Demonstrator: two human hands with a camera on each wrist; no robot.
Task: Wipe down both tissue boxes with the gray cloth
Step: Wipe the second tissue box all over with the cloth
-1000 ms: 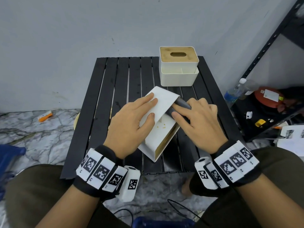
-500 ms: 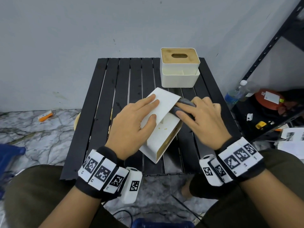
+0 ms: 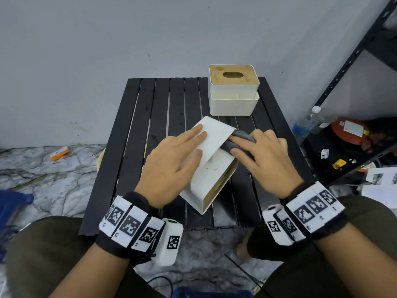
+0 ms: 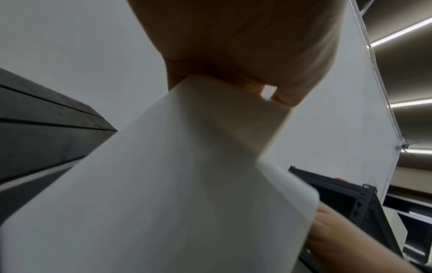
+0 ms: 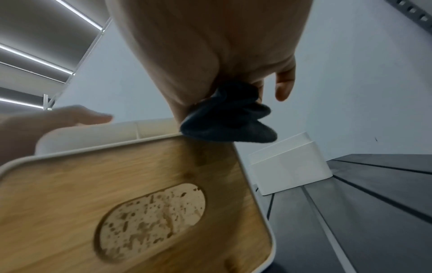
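A white tissue box (image 3: 211,168) lies tipped on its side at the table's middle, its wooden lid (image 5: 140,203) facing right. My left hand (image 3: 171,164) lies flat on its upper white face (image 4: 163,184), fingers straight, steadying it. My right hand (image 3: 264,155) grips the bunched gray cloth (image 3: 240,140) and holds it against the box's far right edge; in the right wrist view the cloth (image 5: 229,114) touches the lid's rim. A second white tissue box (image 3: 234,91) with a wooden slotted top stands upright at the table's far right, also seen as a white block (image 5: 290,166).
The black slatted table (image 3: 150,136) stands against a gray wall. A black metal shelf (image 3: 354,61) rises at the right, with a water bottle (image 3: 309,123), a red container and small items at its foot. An orange item (image 3: 59,152) lies on the marble floor at left.
My right hand with the cloth has slid a little farther along the box's right edge, away from me. The left hand stays pressed on the box.
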